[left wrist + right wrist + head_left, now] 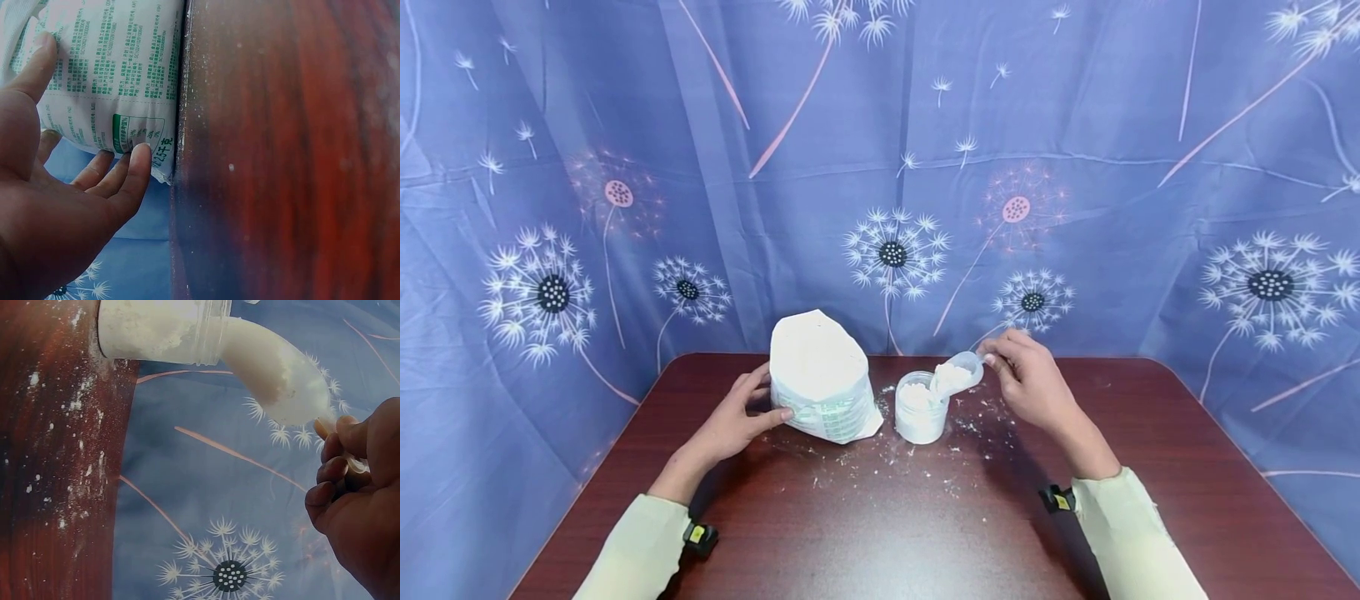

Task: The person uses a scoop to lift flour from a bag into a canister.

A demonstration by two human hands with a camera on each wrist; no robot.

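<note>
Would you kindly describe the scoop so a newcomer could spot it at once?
On the reddish table, right of the white bag, stands a clear jar of powder. Tipped at its mouth is the translucent scoop, the only item in the right hand's grip.

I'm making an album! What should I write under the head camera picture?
Left hand holding a bag, right hand holding a tilted scoop of white powder at a jar's mouth.

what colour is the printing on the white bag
The printing on the bag is green; it shows best in the left wrist view.
</note>
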